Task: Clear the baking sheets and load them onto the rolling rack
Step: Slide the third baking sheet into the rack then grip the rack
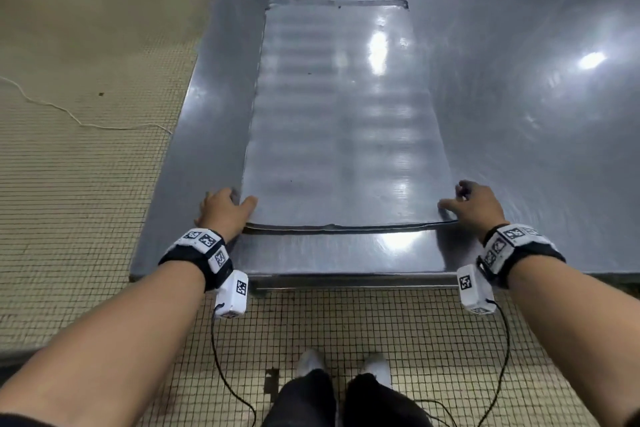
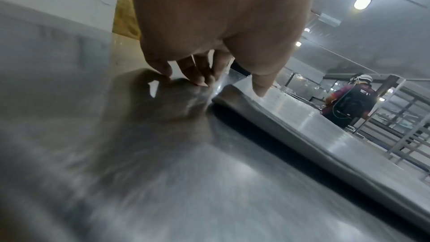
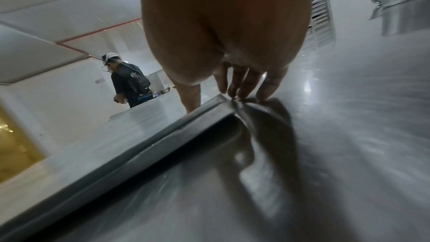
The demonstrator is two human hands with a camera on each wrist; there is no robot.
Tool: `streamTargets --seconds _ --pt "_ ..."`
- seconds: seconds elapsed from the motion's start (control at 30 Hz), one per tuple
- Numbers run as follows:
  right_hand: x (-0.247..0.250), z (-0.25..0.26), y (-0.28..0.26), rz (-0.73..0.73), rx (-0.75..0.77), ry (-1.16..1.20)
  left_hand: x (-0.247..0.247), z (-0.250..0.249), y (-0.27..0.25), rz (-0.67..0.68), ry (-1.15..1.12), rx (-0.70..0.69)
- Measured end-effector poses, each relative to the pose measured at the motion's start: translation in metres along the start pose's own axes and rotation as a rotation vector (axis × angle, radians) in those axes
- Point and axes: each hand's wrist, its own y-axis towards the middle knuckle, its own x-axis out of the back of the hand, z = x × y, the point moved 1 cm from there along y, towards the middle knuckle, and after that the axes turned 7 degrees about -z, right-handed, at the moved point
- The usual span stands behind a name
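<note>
A flat, bare steel baking sheet (image 1: 339, 114) lies lengthwise on the steel table (image 1: 519, 114); a second edge shows beneath its near edge. My left hand (image 1: 225, 208) is at the near left corner, with the thumb over the sheet (image 2: 302, 117) and the fingers (image 2: 200, 78) straight down on the table beside it. At the near right corner my right hand (image 1: 474, 201) stands the same way. Its thumb is on the sheet (image 3: 116, 126) and its fingertips (image 3: 246, 89) touch the table at the corner. I see neither hand (image 2: 232, 87) (image 3: 221, 98) curled round the edge.
The table's left edge drops to a tiled floor with a white cord (image 1: 69, 114). Another person (image 3: 128, 84) stands beyond the table's far end. A wire rack (image 3: 322, 19) is at the far right, and metal frames (image 2: 407, 117) stand behind the person (image 2: 349, 102).
</note>
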Motion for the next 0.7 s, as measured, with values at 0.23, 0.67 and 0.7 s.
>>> streamTargets --seconds 0.23,0.67,0.7 --pt "-0.011 0.009 0.029 0.009 0.029 0.033 -0.004 -0.010 0.050 0.103 -0.227 -0.061" --pt "-0.011 0.040 0.126 0.055 0.176 -0.082 0.002 -0.060 0.138 0.156 -0.377 -0.139" --pt "-0.011 0.038 0.130 0.062 0.181 -0.083 0.000 -0.060 0.142 0.152 -0.373 -0.147"
